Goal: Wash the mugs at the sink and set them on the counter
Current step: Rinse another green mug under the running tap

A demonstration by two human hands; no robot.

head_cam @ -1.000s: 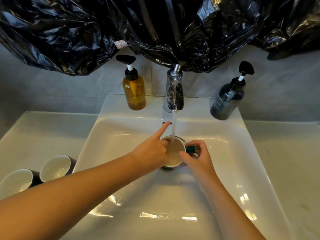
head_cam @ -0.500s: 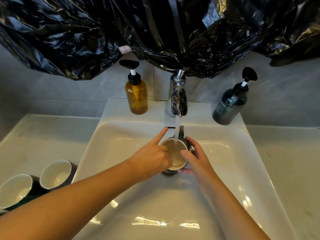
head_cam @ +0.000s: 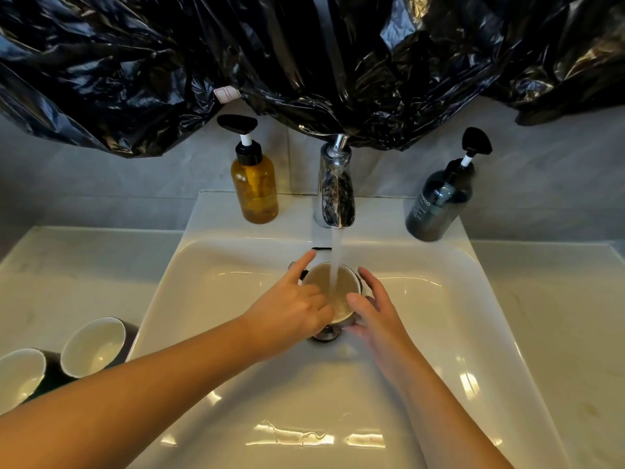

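Note:
A dark mug [head_cam: 321, 282] with a pale inside stands in the white sink [head_cam: 220, 299], over the drain [head_cam: 326, 335]. Water from the chrome tap [head_cam: 334, 198] runs straight into it. My left hand [head_cam: 291, 309] is at the mug's left rim, index finger pointing away and the other fingers curled over the rim. My right hand [head_cam: 375, 313] cups the mug's right side, thumb on the near rim. Two more mugs [head_cam: 91, 346] [head_cam: 18, 374] lie on their sides on the left counter, mouths facing me.
An amber pump bottle [head_cam: 255, 187] stands left of the tap and a dark pump bottle [head_cam: 439, 204] right of it. Black plastic sheeting [head_cam: 304, 62] hangs over the wall above. A pale counter [head_cam: 558, 316] runs along the sink's right side.
My right hand left the mug's handle and now cups its side. The mug has turned, its handle swinging from the right round the far side toward the left.

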